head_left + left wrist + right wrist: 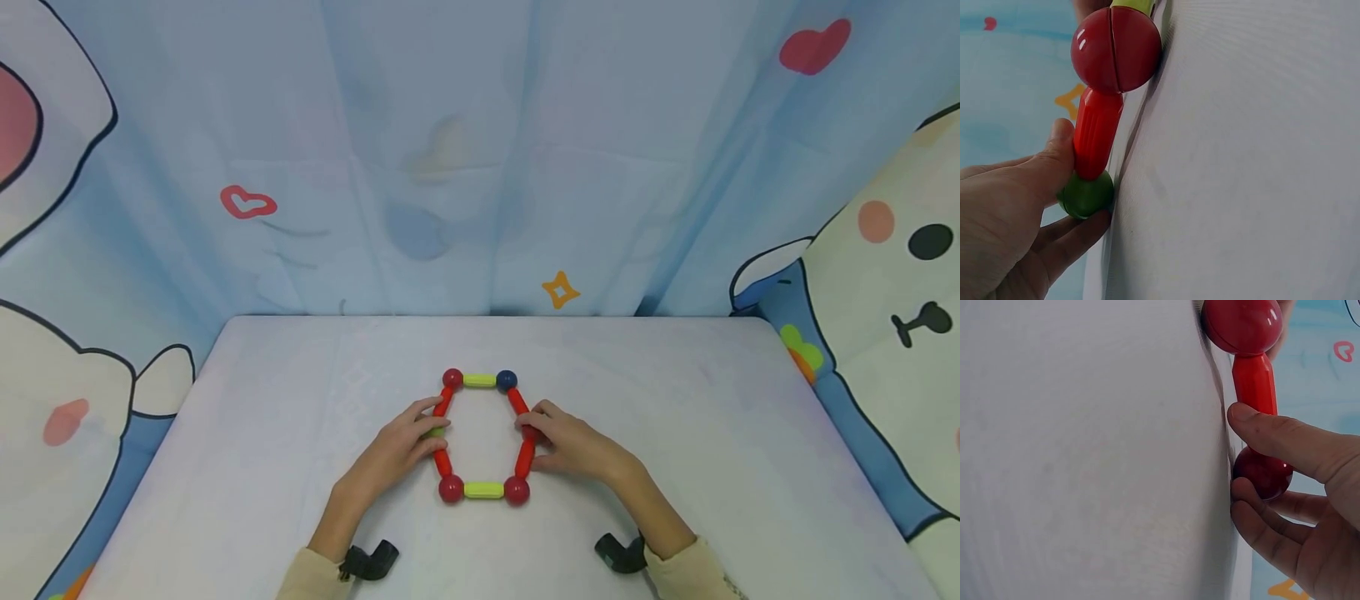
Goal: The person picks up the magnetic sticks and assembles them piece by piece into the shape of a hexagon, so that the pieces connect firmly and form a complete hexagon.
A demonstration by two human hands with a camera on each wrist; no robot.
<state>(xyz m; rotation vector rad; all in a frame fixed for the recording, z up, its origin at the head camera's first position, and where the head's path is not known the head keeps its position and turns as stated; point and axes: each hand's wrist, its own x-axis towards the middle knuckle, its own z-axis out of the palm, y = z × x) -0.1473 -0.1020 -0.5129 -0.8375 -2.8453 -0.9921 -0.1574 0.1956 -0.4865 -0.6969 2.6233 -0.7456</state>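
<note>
On the white table lies a six-sided ring of coloured sticks and balls, closed all round. Its near edge is a yellow-green stick (483, 490) between two red balls; the far edge is another yellow-green stick (479, 381) between a red ball (452, 379) and a dark blue ball (507, 381). My left hand (397, 446) grips the green ball (1089, 195) at the left corner, thumb beside a red stick (1098, 134). At the right corner, my right hand (573, 442) holds a red ball (1263, 474), its thumb lying across the adjoining red stick (1254, 381).
White cloth covers the table (300, 375). Behind it hangs a light blue curtain (450, 100) with cartoon figures, hearts and stars. Black wrist cameras (371, 560) stick out near both beige sleeves (690, 571).
</note>
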